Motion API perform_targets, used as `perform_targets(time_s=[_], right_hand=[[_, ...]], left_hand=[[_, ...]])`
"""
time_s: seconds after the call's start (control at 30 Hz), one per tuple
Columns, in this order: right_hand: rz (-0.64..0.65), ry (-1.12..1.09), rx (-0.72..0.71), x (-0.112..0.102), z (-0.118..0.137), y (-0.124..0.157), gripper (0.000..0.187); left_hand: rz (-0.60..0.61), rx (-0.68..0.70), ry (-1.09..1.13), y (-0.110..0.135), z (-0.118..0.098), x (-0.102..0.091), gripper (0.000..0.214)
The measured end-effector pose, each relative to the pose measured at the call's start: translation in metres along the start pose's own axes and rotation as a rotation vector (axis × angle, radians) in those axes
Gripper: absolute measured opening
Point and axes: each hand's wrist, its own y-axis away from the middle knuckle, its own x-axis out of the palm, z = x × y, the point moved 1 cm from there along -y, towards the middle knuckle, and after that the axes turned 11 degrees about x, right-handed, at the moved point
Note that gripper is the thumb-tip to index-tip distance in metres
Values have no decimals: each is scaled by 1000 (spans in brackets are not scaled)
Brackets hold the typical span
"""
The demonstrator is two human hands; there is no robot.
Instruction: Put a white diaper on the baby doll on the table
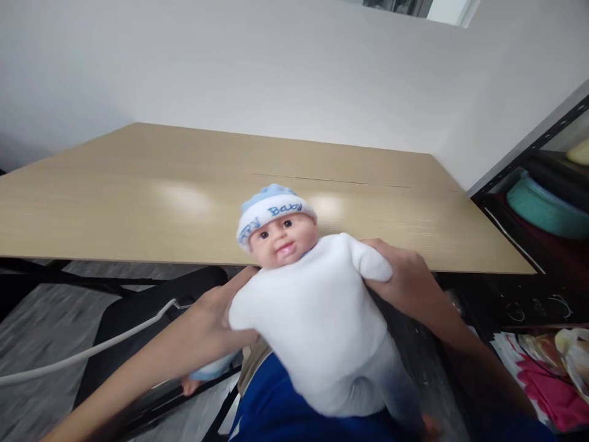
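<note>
Behind the doll (317, 325), the left hand (218, 316) and right hand (407, 273) partly disappear.

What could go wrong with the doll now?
The doll might drop if the left hand and right hand loosen, since they hold it up near its shoulders. Its hat could slip off, because neither hand holds that. The cable might get bumped, as it runs near the left arm.

I read "Baby" in blue lettering (285, 210) on the white turned-up cuff (275, 218) of a light-blue fabric cap (275, 193), worn by a white cloth-bodied doll (326, 313). Preceding word bends round the cuff; I can't read it whole.
</note>
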Motion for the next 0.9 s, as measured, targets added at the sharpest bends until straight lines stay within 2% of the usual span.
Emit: perform_targets(time_s=[0.1,0.23,0.3,0.37,0.47,0.57,0.73,0.9], right_hand=[[-96,135,78,0,-15,-28,17],[-83,264,190,21,-43,-67,17],[-72,299,218,36,-57,-84,19],[-81,324,231,49,-69,-97,24],[-91,354,243,66,-83,-111,30],[-83,357,237,76,-94,-115,35],[-127,285,175,83,-113,-102,38],[-214,191,41,90,-129,-88,46]], left_hand=[[77,88,21,-59,-9,-15,70],[62,121,-42,-139,4,-18,73],[74,114,-114,-167,14,-15,68],[86,116,-186,-186,21,-13,61],[79,94,-297,-197,25,-10,57],[50,64,-384,-195,27,-8,64],[-52,50,-438,-179,35,1,75],[-146,70,-490,-167,49,16,70]])
